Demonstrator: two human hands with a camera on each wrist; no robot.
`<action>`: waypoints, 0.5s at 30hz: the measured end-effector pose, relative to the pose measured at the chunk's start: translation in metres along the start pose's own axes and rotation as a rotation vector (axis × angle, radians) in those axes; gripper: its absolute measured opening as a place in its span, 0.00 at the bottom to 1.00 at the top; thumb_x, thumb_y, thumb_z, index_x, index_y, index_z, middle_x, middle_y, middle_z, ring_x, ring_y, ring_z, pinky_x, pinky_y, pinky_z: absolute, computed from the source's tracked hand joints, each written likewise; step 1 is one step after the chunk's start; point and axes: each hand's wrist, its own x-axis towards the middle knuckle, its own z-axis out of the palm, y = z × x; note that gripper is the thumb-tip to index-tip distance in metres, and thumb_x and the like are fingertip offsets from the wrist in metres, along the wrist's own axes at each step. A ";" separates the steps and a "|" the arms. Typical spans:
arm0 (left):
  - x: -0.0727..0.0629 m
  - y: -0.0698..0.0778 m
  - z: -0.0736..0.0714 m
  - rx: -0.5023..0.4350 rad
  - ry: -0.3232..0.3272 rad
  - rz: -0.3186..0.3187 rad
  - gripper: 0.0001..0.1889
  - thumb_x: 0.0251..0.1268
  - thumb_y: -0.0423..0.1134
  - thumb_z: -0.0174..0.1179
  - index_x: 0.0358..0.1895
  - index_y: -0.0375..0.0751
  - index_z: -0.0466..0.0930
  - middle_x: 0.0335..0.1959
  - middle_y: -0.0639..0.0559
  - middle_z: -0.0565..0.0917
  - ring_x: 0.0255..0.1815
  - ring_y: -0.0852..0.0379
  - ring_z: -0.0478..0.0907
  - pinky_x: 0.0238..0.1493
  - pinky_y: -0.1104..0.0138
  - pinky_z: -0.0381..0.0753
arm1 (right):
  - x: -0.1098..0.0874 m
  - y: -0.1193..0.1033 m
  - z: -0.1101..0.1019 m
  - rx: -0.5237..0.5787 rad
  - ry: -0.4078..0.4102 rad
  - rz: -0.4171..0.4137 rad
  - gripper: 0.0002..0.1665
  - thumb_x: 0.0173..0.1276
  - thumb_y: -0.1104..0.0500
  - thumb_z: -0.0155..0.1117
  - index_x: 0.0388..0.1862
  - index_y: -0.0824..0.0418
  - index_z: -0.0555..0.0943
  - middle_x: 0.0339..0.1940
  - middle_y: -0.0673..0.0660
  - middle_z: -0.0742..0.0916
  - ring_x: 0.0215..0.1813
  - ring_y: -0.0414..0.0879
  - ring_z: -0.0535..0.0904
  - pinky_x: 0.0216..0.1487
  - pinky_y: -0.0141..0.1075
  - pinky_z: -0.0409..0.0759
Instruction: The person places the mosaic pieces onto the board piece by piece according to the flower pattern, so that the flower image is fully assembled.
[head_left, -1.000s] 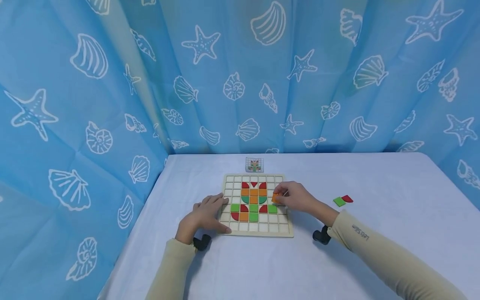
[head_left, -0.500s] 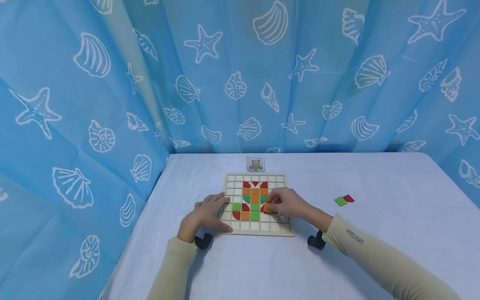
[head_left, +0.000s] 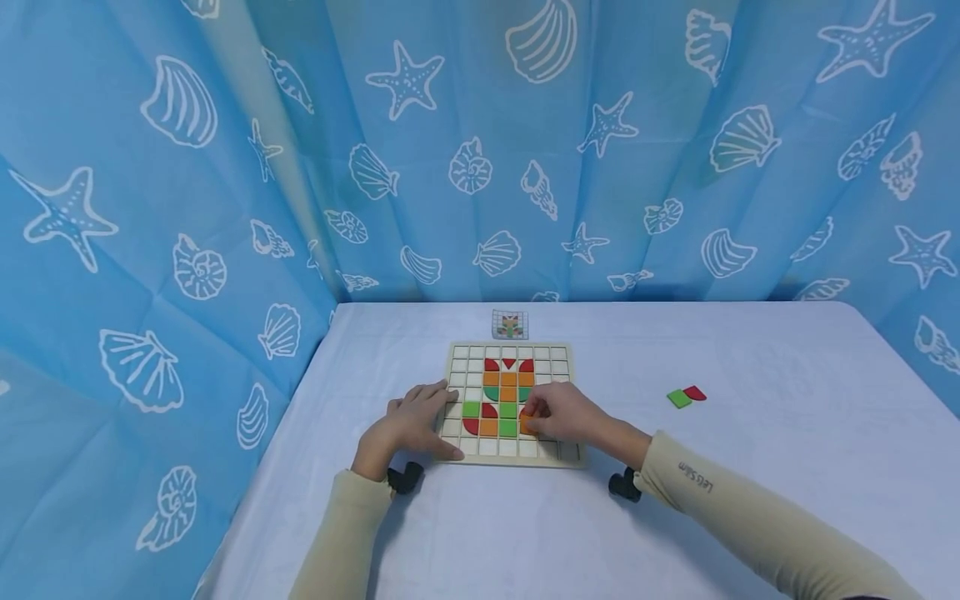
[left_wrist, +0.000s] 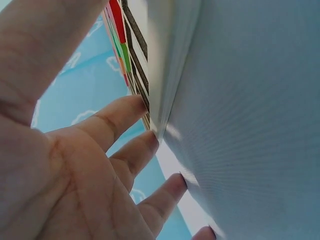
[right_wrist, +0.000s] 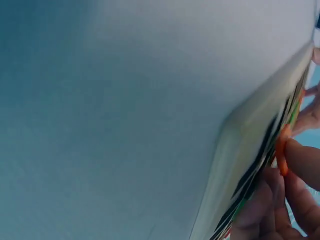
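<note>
A pale grid board [head_left: 525,463] lies on the white cloth, with red, orange and green tiles set in several of its cells. My right hand [head_left: 564,412] pinches an orange square tile [head_left: 528,426] over the lower right of the pattern; the right wrist view shows this orange tile [right_wrist: 282,152] tilted on edge between thumb and finger, close over the grid. My left hand [head_left: 408,423] rests with spread fingers along the board's left edge, fingertips [left_wrist: 136,102] at its rim in the left wrist view. The right hand hides some cells beneath it.
A small printed card [head_left: 510,325] with a coloured grid pattern lies behind the board. Off to the right are a loose green square tile [head_left: 679,399] and a red rounded tile [head_left: 695,392], overlapping at their corners. A blue curtain [head_left: 465,208] hangs behind the table.
My right hand has carried the orange tile from the board's right side leftward and nearer to me, down to the lower right of the pattern. The left hand has kept its place.
</note>
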 end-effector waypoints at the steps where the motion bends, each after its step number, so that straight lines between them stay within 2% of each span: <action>1: 0.000 0.000 0.000 0.000 0.001 0.001 0.52 0.45 0.60 0.76 0.75 0.53 0.61 0.80 0.50 0.56 0.79 0.43 0.51 0.72 0.39 0.55 | 0.000 0.000 0.001 -0.016 -0.008 -0.009 0.06 0.62 0.58 0.73 0.29 0.52 0.83 0.25 0.45 0.82 0.32 0.40 0.75 0.35 0.31 0.76; 6: 0.000 0.000 0.000 0.002 0.006 0.008 0.52 0.45 0.60 0.75 0.76 0.52 0.61 0.80 0.49 0.56 0.79 0.43 0.51 0.72 0.39 0.56 | -0.002 0.000 0.002 -0.034 -0.048 -0.047 0.09 0.63 0.58 0.73 0.25 0.51 0.82 0.22 0.44 0.81 0.32 0.40 0.74 0.33 0.30 0.75; 15: 0.001 -0.001 0.001 0.011 0.010 0.010 0.52 0.45 0.61 0.75 0.75 0.53 0.61 0.80 0.50 0.56 0.79 0.44 0.51 0.72 0.39 0.56 | -0.004 -0.001 0.002 0.021 -0.049 -0.030 0.08 0.62 0.59 0.73 0.26 0.52 0.82 0.23 0.46 0.81 0.31 0.41 0.74 0.33 0.31 0.76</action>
